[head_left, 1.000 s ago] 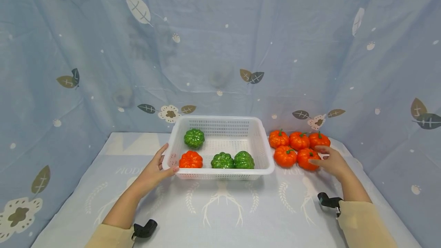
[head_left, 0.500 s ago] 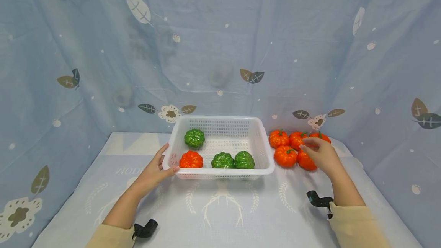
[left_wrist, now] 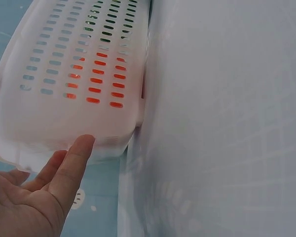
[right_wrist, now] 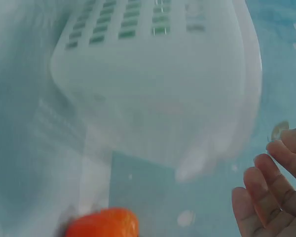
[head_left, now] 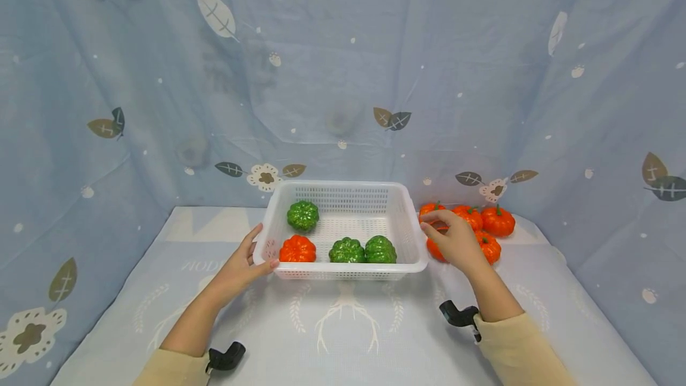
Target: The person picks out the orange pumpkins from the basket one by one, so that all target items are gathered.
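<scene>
My left hand (head_left: 236, 270) is at the left end of a white slotted plastic basket (head_left: 343, 268). Its straight fingers lie along the end wall and its thumb touches the front corner, as the left wrist view also shows. Inside the basket are an orange pumpkin (head_left: 297, 249) and three green pumpkins, one at the back left (head_left: 302, 215). My right hand (head_left: 452, 240) hovers by the basket's right end, above a group of small orange pumpkins, partly hiding the left ones (head_left: 436, 250). In the right wrist view its fingers (right_wrist: 256, 185) are parted, with nothing between them.
Farther right in the orange group, pumpkins (head_left: 497, 221) sit against the back curtain (head_left: 343, 76). Patterned pale cloth (head_left: 343, 326) covers the table. A black wrist camera (head_left: 460, 314) juts out from the right sleeve, and another (head_left: 226, 356) from the left.
My right hand has moved left from the rightmost orange pumpkins to beside the basket, carrying nothing. My left hand and the basket have stayed in place.
</scene>
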### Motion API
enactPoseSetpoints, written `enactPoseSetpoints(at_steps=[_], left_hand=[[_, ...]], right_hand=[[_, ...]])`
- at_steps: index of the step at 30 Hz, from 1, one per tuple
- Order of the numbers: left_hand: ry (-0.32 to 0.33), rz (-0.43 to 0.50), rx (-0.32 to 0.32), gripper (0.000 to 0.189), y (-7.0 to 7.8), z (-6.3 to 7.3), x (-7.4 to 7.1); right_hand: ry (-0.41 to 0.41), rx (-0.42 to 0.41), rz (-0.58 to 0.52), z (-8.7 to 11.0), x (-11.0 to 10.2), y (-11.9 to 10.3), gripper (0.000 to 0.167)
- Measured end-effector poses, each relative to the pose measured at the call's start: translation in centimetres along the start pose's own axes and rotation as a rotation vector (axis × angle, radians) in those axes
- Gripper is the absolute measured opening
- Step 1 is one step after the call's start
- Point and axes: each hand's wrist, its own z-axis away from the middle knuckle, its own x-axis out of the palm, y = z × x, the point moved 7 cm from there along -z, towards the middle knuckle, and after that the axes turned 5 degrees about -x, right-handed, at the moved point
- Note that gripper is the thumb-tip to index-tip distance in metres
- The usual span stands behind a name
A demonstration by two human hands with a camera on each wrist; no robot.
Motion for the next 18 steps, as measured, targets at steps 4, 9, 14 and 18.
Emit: enactPoseSetpoints(at_steps=[4, 9, 14, 18], left_hand=[[0.000, 0.006, 0.003, 0.108, -0.1, -0.1, 0.0], [-0.002, 0.012, 0.004, 0.108, -0.2, -0.1, 0.1], [0.003, -0.001, 0.005, 0.108, -0.1, 0.0, 0.1], [0.004, 0.001, 0.002, 0.108, -0.1, 0.1, 0.0]], right_hand=[[0.009, -0.079, -0.036, -0.6, 1.9, -2.1, 0.024], [0.007, -0.180, -0.082, -1.1, 4.4, -4.9, 0.023], [-0.042, -0.213, -0.126, -1.5, 7.3, -7.0, 0.025], [-0.090, -0.225, -0.147, -1.9, 9.6, -8.3, 0.025]])
